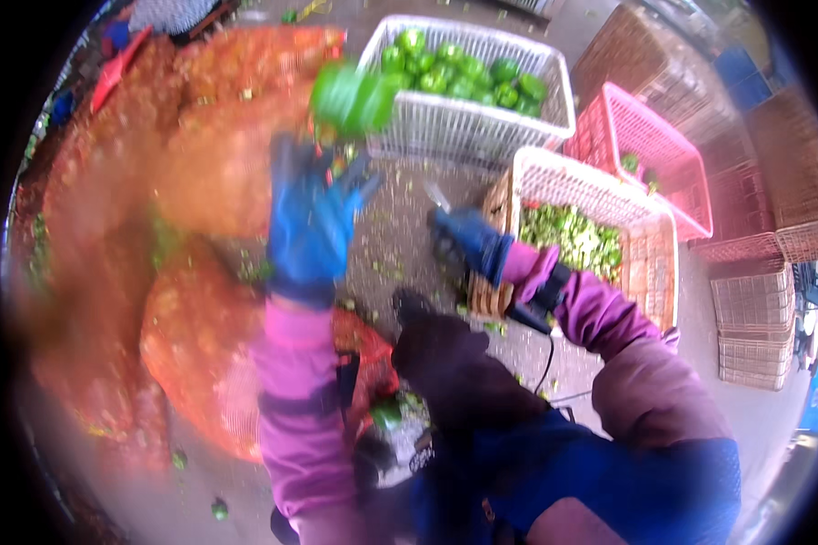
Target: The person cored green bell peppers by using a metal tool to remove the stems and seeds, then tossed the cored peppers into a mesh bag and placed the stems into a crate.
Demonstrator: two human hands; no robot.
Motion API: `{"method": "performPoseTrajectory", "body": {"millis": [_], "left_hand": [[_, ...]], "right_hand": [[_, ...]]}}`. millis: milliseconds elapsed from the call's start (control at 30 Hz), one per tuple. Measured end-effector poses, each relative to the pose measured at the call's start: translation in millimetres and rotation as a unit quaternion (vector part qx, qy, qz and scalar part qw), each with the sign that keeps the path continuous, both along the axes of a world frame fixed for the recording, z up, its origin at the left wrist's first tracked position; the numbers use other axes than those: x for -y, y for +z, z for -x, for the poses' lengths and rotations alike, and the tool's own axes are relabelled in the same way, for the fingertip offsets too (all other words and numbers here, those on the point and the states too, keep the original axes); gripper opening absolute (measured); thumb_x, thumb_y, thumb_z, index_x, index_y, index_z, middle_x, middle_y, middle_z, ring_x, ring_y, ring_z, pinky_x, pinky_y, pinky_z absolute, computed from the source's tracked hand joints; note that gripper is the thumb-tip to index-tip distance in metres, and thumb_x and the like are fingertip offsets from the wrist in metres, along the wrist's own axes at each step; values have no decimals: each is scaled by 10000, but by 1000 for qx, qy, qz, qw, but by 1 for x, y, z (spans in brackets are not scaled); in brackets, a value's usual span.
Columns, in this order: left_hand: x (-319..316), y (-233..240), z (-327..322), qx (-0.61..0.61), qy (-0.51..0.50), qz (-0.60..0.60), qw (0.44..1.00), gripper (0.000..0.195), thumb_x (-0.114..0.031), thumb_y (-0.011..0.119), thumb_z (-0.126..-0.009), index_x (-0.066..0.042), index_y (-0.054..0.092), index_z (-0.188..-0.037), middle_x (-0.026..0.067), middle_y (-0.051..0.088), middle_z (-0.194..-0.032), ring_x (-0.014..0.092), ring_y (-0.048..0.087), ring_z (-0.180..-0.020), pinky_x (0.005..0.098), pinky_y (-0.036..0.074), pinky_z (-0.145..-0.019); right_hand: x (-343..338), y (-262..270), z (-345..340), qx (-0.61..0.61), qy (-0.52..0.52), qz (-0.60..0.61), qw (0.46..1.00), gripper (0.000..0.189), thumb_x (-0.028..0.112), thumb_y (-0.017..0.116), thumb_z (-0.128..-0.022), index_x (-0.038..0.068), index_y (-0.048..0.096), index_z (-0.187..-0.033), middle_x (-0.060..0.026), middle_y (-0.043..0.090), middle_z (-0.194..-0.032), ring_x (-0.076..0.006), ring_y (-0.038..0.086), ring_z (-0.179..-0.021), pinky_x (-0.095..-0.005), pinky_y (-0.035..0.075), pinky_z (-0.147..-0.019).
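My left hand, in a blue glove, is stretched forward with its fingers apart. Just beyond its fingertips a green bell pepper is blurred in the air, in front of the near left corner of a white plastic crate. Green bell peppers lie in that crate. My right hand, gloved in dark blue, is closed around a small knife, whose blade points forward. Beside this hand, a pale plastic crate contains chopped green and whitish pepper pieces.
Orange mesh sacks are piled on the left. A pink crate with a few green items stands beyond the pale crate. Stacked crates line the right side. Green scraps and a loose pepper lie on the floor.
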State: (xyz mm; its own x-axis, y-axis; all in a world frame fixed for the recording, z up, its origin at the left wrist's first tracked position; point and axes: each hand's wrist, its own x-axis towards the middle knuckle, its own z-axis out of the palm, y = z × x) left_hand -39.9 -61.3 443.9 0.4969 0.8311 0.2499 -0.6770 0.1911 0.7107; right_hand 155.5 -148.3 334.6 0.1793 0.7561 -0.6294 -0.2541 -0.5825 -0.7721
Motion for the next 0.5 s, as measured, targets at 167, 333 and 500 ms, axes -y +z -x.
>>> {"method": "performPoseTrajectory", "body": {"millis": [167, 333, 500], "left_hand": [[12, -54, 32, -236, 71, 26, 969, 627, -332, 567, -926, -43, 306, -1417, 133, 410, -1401, 299, 437, -1271, 494, 389, -1029], [140, -219, 162, -333, -119, 378, 856, 297, -223, 598, -897, -54, 573, -1140, 100, 653, -1022, 242, 653, -840, 350, 541, -699], [265, -261, 223, -805, -351, 171, 447, 499, -525, 664, -794, -27, 652, -821, 121, 639, -774, 218, 606, -680, 369, 464, -595]], "right_hand": [[-73, -45, -19, 65, 65, -57, 994, 161, 206, 653, -828, 49, 636, -859, -118, 648, -735, -212, 656, -626, -344, 519, -525], [-94, -184, -23, 573, 433, -31, 695, 563, 211, 750, -601, 152, 610, -1143, -121, 644, -1071, -242, 637, -1018, -355, 525, -858], [-51, -248, -42, 530, 557, -14, 639, 399, 260, 703, -767, 215, 639, -1158, -171, 640, -1108, -375, 582, -1073, -428, 453, -938]]}}
